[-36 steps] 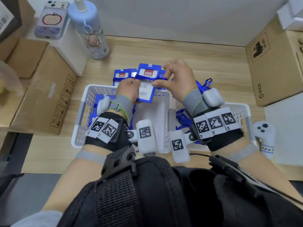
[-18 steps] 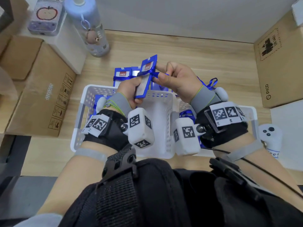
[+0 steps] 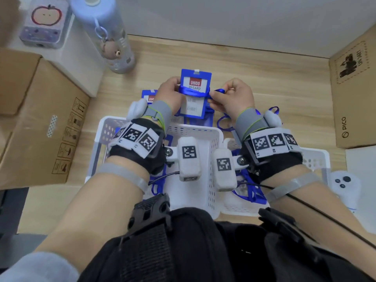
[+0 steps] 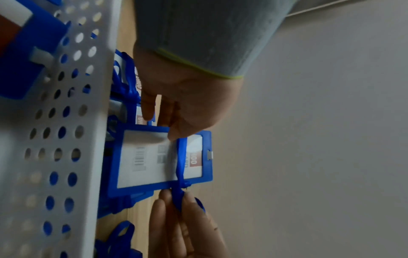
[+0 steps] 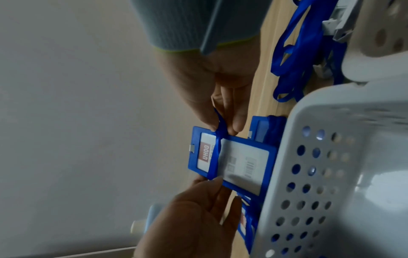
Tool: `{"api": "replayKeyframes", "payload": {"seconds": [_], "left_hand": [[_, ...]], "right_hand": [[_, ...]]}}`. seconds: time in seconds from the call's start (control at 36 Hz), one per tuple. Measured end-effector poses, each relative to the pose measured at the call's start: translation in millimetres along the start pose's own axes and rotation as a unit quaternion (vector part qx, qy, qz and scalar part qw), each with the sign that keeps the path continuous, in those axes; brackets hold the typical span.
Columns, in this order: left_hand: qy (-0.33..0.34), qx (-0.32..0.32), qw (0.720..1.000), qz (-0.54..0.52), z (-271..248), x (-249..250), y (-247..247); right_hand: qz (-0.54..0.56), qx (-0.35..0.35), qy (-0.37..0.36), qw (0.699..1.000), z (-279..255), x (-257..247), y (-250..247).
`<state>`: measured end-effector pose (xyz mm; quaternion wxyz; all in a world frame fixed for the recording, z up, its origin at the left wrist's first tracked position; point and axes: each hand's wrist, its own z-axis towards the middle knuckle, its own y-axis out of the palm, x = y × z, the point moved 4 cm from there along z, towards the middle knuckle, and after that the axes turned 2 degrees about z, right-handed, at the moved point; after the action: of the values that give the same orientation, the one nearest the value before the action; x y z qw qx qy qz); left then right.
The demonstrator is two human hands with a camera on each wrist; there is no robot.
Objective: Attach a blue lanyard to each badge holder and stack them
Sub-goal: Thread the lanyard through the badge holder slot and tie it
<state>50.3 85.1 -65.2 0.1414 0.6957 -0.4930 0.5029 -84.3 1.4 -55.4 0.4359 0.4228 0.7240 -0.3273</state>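
A rectangular badge holder [image 3: 195, 94] — hard blue plastic frame, clear window over a white card with a red "UHOO" label and barcodes — is held above the wooden bench [image 3: 264, 82], just beyond the white perforated plastic basket [image 3: 195, 131]. A glossy blue ribbon lanyard [image 3: 194, 93] is wrapped across its face. The holder's left edge is gripped by the left hand [image 3: 169, 92]; the lanyard's end is pinched at the right edge by the right hand [image 3: 234, 96].

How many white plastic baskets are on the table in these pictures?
2. The larger basket stands in the middle before the person; the second basket touches its right side, holding blue lanyards. The arms hide part of both.
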Motion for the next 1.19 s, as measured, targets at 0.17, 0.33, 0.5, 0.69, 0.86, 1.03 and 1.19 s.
{"api": "replayKeyframes", "payload": {"seconds": [0.17, 0.33, 0.5, 0.69, 0.86, 1.03, 1.19], "left_hand": [[-0.042, -0.009, 0.994, 0.098, 9.2, -14.2, 1.6], [-0.082, -0.039, 0.985, 0.148, 12.6, -21.9, 1.8], [-0.117, -0.035, 0.982, 0.142, 14.0, -22.3, -1.1], [-0.032, 0.029, 0.997, 0.061, -1.6, -7.7, -10.4], [0.036, -0.025, 0.998, -0.035, -39.0, 15.1, -18.0], [0.045, -0.03, 0.998, -0.01, -65.6, 1.8, -28.8], [0.022, -0.022, 0.997, 0.074, -81.2, -31.0, -37.3]], "right_hand": [[-0.037, -0.022, 0.047, 0.998, 8.9, 25.0, 6.2], [-0.064, -0.046, 0.078, 0.994, 10.2, 35.6, 10.9], [-0.101, -0.048, 0.09, 0.99, 9.0, 38.1, 9.4], [-0.14, -0.025, -0.007, 0.99, -2.8, 20.7, 7.8], [-0.077, -0.08, -0.102, 0.989, -30.1, -0.2, 17.6], [-0.088, -0.118, -0.124, 0.981, -52.0, -0.8, 24.5], [-0.113, -0.134, -0.132, 0.976, -69.0, 4.5, 24.4]]}}
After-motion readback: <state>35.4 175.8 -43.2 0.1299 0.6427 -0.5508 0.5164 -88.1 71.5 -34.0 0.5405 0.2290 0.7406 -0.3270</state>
